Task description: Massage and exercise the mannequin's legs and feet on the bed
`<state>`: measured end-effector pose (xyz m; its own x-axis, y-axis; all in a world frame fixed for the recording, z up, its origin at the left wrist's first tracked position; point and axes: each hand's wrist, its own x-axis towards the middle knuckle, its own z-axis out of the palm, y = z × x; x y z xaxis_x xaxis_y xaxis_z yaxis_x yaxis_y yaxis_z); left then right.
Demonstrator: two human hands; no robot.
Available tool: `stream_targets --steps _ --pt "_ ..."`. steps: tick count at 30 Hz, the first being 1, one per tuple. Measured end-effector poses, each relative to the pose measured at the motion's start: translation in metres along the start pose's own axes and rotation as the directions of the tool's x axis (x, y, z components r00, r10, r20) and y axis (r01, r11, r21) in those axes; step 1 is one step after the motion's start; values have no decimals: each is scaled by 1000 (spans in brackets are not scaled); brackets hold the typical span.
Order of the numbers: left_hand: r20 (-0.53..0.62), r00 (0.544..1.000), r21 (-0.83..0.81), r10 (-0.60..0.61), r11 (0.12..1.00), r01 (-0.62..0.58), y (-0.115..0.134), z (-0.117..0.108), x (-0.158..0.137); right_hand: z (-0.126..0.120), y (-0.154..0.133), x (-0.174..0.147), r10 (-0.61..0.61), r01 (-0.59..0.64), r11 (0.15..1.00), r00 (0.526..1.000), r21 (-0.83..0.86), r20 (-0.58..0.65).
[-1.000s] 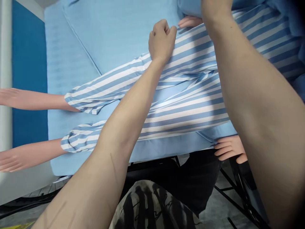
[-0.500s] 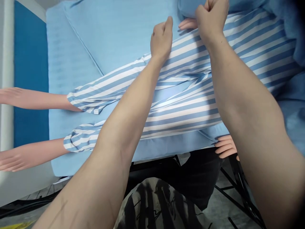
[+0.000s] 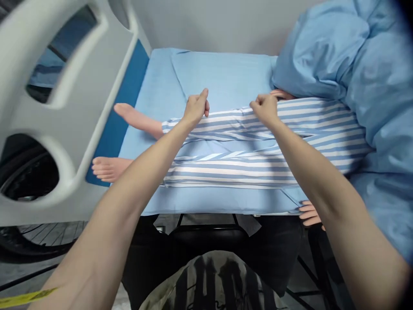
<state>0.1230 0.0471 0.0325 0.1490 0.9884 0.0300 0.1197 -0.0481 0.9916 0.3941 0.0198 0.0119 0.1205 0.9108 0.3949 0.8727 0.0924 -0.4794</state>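
A mannequin in blue-and-white striped trousers lies on a bed with a light blue sheet. Over its far leg, my left hand is closed with the thumb pointing up; whether any cloth is in its fingers is hidden. My right hand is closed in a pinch at the upper edge of the far trouser leg, farther up the thigh, and appears to grip the cloth. Just behind it shows the mannequin's far hand. The near mannequin hand hangs at the bed edge. The bare feet point left.
A bunched blue quilt covers the mannequin's upper part at the right. At the left stands a white footboard with cut-out openings. Below it is a wheel. A black chair or stool stands under the bed's near side.
My view has tilted up and pulled back, so the footboard, wall and quilt now show. Both hands appear lower in the picture, still closed over the far leg, with the right hand's fingertips now at the trousers.
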Motion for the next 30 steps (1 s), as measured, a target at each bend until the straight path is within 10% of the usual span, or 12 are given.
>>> stream_targets --steps 6,12,17,24,30 --pt "-176 980 -138 -91 988 66 9 -71 -59 44 -175 -14 -29 1 899 998 438 56" --pt "-198 947 -470 -254 872 136 -22 -121 -117 104 -282 -138 61 -172 683 982 709 179" --pt "-215 957 -469 -195 880 74 -27 -134 -145 124 -284 -187 95 -260 647 960 716 262" --pt "-147 988 54 50 998 -43 -57 -101 -178 80 -273 -164 123 -213 607 977 765 175" --pt "-162 983 69 83 995 -73 -35 -89 -181 63 -228 -185 123 -219 700 975 680 187"
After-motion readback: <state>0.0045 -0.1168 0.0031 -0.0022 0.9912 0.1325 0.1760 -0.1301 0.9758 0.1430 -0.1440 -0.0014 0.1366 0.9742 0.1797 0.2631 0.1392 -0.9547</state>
